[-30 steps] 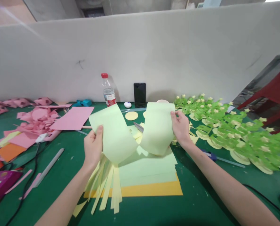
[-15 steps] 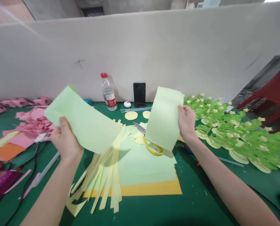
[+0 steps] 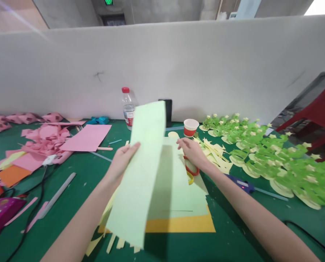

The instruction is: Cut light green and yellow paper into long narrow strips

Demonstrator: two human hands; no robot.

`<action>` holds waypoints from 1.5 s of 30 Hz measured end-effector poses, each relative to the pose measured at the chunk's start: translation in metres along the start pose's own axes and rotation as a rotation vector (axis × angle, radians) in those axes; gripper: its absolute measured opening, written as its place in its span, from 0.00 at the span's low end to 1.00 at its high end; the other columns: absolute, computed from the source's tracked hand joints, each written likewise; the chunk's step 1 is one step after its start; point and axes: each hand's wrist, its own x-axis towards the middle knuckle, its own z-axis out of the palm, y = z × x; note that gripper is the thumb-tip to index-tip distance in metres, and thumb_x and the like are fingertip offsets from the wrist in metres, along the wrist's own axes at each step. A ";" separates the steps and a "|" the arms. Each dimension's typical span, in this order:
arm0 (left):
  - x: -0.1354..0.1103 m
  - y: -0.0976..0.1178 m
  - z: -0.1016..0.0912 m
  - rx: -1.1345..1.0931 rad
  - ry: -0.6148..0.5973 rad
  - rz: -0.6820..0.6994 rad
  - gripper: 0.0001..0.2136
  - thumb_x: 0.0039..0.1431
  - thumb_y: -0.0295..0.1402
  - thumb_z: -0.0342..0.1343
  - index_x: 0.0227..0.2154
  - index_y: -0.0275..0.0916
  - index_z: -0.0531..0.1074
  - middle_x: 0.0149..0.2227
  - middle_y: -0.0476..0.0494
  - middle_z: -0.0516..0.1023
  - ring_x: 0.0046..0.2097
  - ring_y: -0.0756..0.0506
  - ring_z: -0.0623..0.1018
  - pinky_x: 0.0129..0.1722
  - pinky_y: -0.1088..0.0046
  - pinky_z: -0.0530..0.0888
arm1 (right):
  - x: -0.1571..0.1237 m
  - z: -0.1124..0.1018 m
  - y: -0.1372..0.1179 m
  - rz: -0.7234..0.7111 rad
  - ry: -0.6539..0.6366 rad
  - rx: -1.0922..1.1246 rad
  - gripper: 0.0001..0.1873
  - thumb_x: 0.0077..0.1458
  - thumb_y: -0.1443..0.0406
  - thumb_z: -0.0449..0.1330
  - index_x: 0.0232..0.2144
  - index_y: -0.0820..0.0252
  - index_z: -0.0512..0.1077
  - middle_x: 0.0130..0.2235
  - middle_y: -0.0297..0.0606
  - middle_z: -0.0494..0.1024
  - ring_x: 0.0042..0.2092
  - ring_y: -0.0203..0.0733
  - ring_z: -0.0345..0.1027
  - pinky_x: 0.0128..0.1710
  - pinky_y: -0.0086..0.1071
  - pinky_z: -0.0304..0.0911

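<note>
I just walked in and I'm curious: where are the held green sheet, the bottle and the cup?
Held green sheet (image 3: 141,174): head view, middle of its broad face.
Bottle (image 3: 127,106): head view, clear body above the label.
Cup (image 3: 190,131): head view, red band on its side.

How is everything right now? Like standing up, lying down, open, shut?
Green sheet: held up by the left hand, curved
Right hand: near the stacked sheets, grip unclear
Scissors: lying down, blades hidden
Bottle: upright, capped
Paper cup: upright, open
Phone: upright, partly hidden
Glue gun: lying down, red light showing
</note>
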 end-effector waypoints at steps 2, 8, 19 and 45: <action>-0.008 0.000 0.007 0.093 -0.163 0.009 0.16 0.50 0.42 0.56 0.16 0.36 0.67 0.15 0.52 0.66 0.17 0.51 0.66 0.15 0.77 0.62 | -0.005 -0.008 -0.009 0.002 -0.084 0.062 0.16 0.58 0.61 0.53 0.45 0.63 0.65 0.43 0.40 0.71 0.40 0.39 0.68 0.38 0.38 0.67; -0.006 0.003 0.011 0.397 -0.478 0.108 0.18 0.56 0.43 0.46 0.17 0.37 0.66 0.15 0.52 0.65 0.17 0.52 0.64 0.16 0.77 0.61 | -0.020 -0.032 -0.007 0.038 -0.098 0.128 0.12 0.58 0.61 0.53 0.40 0.65 0.67 0.36 0.36 0.72 0.32 0.33 0.67 0.30 0.31 0.66; 0.064 -0.036 0.020 1.027 -0.604 0.252 0.14 0.59 0.35 0.51 0.46 0.36 0.66 0.47 0.41 0.70 0.44 0.44 0.73 0.41 0.60 0.72 | -0.057 -0.098 -0.027 -0.011 0.009 0.074 0.19 0.33 0.51 0.64 0.20 0.61 0.69 0.16 0.26 0.59 0.17 0.27 0.47 0.19 0.28 0.44; 0.090 -0.024 0.006 0.940 -0.876 0.356 0.12 0.60 0.35 0.50 0.44 0.37 0.68 0.46 0.42 0.70 0.43 0.44 0.73 0.41 0.62 0.72 | -0.057 -0.107 -0.019 -0.072 0.043 0.084 0.14 0.37 0.54 0.61 0.16 0.59 0.67 0.16 0.29 0.58 0.18 0.28 0.47 0.17 0.28 0.44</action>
